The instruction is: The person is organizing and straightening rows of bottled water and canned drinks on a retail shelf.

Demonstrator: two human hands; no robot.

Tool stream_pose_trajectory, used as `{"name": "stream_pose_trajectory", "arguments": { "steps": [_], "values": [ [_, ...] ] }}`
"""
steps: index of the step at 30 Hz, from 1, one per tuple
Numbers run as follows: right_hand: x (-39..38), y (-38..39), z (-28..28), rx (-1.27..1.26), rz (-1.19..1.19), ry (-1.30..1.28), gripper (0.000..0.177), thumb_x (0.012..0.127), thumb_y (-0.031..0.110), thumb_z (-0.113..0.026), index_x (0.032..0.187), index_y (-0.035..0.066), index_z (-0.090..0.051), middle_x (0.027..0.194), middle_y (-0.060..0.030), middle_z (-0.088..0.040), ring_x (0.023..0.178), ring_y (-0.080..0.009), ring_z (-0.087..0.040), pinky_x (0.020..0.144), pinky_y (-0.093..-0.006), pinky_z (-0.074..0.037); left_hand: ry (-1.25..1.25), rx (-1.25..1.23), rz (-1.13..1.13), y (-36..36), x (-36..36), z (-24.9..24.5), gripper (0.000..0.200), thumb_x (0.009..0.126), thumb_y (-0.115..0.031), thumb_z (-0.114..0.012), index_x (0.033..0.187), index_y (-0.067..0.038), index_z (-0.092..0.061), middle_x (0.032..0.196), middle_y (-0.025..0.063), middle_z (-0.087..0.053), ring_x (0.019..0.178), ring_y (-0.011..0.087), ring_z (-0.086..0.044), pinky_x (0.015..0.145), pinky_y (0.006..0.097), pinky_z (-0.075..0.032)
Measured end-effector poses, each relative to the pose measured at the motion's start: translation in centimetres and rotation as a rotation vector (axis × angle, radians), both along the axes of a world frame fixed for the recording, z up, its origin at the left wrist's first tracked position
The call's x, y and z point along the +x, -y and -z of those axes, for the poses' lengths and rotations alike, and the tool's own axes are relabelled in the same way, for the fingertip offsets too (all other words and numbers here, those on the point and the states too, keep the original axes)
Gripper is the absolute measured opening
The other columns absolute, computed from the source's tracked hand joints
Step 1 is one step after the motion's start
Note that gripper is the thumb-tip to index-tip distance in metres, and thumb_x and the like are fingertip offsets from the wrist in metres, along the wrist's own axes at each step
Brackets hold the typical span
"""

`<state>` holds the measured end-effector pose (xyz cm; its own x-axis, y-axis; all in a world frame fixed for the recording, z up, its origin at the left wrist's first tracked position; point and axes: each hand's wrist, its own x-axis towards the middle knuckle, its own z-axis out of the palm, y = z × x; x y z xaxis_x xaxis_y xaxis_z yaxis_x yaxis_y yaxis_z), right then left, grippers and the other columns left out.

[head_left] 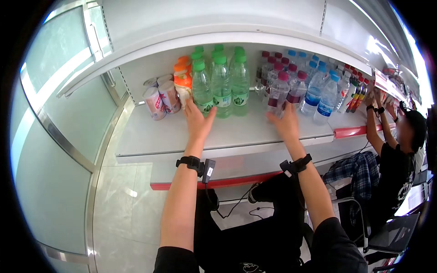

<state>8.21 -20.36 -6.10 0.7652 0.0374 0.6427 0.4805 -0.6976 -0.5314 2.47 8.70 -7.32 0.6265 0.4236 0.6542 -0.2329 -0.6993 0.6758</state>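
My left hand (199,120) is at the foot of the front left green-capped bottle (202,86), thumb and fingers spread on either side of its base. Beside those fingers stands an orange-capped bottle (183,81) with an orange and white wrapper. More green-capped bottles (221,84) stand close by on the right. My right hand (287,123) reaches low to the front of the pink-capped bottles (278,91), its thumb apart from the fingers and its fingertips overlapping a dark red label. Both wrists wear black straps with small boxes.
Several cans (154,103) stand at the shelf's left end. Blue-capped water bottles (327,100) and dark drink bottles (357,96) line the right. An upper white shelf (218,42) overhangs the bottles. A person in black (396,168) sits farther right, arms at the shelves. Cables (234,209) hang below.
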Motion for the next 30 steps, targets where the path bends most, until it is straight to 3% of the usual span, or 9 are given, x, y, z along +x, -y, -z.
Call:
{"name": "stream_pose_trajectory", "arguments": {
  "steps": [2,5,10,13,15,16,18,21,30],
  "values": [
    [-0.2,-0.4,-0.2,-0.017,-0.009,-0.038,0.084,0.074,0.041,-0.081,0.131,-0.008,-0.044,0.129,-0.0297,-0.053,0.112,-0.0441,-0.058,0.092,-0.0476,-0.049,0.021,0.026,-0.046,0.1,0.1,0.1,0.09,0.081,-0.035,-0.077,0.145,0.001,-0.027,0.139,0.0278,-0.037,0.132,0.0445,-0.034,0.11,0.0503,-0.03],
    [-0.7,-1.3,-0.2,0.01,-0.002,-0.121,0.089,0.071,0.046,-0.083,0.129,-0.009,-0.046,0.125,-0.0282,-0.056,0.11,-0.0425,-0.059,0.092,-0.0471,-0.049,-0.022,0.025,-0.027,0.0,-0.1,0.1,0.092,0.081,-0.038,-0.075,0.146,0.004,-0.024,0.144,0.0347,-0.032,0.133,0.0509,-0.031,0.112,0.0546,-0.027],
    [-2.2,-2.5,-1.3,-0.019,0.111,-0.165,0.091,0.07,0.052,-0.083,0.126,-0.009,-0.045,0.122,-0.028,-0.057,0.106,-0.0435,-0.061,0.087,-0.0477,-0.051,-0.002,0.026,-0.01,0.1,-0.1,-0.1,0.093,0.081,-0.041,-0.075,0.146,0.004,-0.025,0.143,0.0344,-0.033,0.133,0.0508,-0.031,0.111,0.0548,-0.028],
    [-3.2,-2.4,-1.3,0.062,0.067,-0.191,0.081,0.07,0.05,-0.084,0.118,-0.004,-0.048,0.112,-0.0224,-0.06,0.099,-0.0403,-0.063,0.079,-0.0467,-0.052,0.002,0.032,-0.034,0.0,-0.2,-0.3,0.093,0.082,-0.042,-0.074,0.145,0.004,-0.025,0.141,0.0329,-0.035,0.131,0.0499,-0.033,0.11,0.055,-0.029],
    [-3.9,-1.7,-0.8,0.132,0.011,-0.073,0.059,0.075,0.041,-0.083,0.105,0.001,-0.052,0.102,-0.0158,-0.06,0.091,-0.0365,-0.063,0.073,-0.0443,-0.052,-0.001,0.047,-0.054,0.0,-0.3,-0.2,0.092,0.082,-0.043,-0.074,0.144,0.004,-0.025,0.139,0.0318,-0.036,0.129,0.0493,-0.034,0.109,0.055,-0.03],
    [-3.9,-1.3,-0.4,0.13,0.01,-0.075,0.059,0.075,0.041,-0.083,0.105,0.001,-0.052,0.102,-0.0158,-0.06,0.091,-0.0365,-0.063,0.073,-0.0443,-0.052,0.034,0.062,-0.067,0.1,-0.3,-0.1,0.092,0.082,-0.043,-0.075,0.144,0.004,-0.025,0.137,0.0308,-0.038,0.127,0.0484,-0.035,0.107,0.055,-0.031],
    [-4.0,-0.7,0.2,-0.066,-0.172,0.265,0.041,0.079,0.029,-0.08,0.098,0.003,-0.056,0.094,-0.0116,-0.058,0.082,-0.0306,-0.061,0.069,-0.0391,-0.049,0.061,0.074,-0.077,0.3,-0.2,0.0,0.092,0.082,-0.043,-0.075,0.144,0.004,-0.026,0.135,0.0298,-0.039,0.125,0.0475,-0.036,0.106,0.0549,-0.032],
    [-4.0,-0.8,-0.5,-0.167,-0.273,0.316,0.03,0.08,0.023,-0.077,0.09,0.004,-0.056,0.097,-0.0117,-0.058,0.088,-0.0346,-0.061,0.07,-0.0423,-0.052,0.071,0.082,-0.075,0.1,-0.3,0.0,0.092,0.081,-0.044,-0.075,0.144,0.003,-0.025,0.133,0.0293,-0.04,0.123,0.0469,-0.038,0.104,0.0547,-0.033],
    [-2.8,-2.7,-1.4,-0.368,-0.201,0.135,0.033,0.084,0.027,-0.071,0.099,0.003,-0.054,0.103,-0.0155,-0.057,0.094,-0.0365,-0.064,0.072,-0.0446,-0.056,0.07,0.061,-0.05,0.4,-0.3,-0.3,0.088,0.082,-0.041,-0.075,0.143,0.002,-0.028,0.133,0.03,-0.04,0.122,0.0477,-0.038,0.104,0.0546,-0.033]
  ]
}}
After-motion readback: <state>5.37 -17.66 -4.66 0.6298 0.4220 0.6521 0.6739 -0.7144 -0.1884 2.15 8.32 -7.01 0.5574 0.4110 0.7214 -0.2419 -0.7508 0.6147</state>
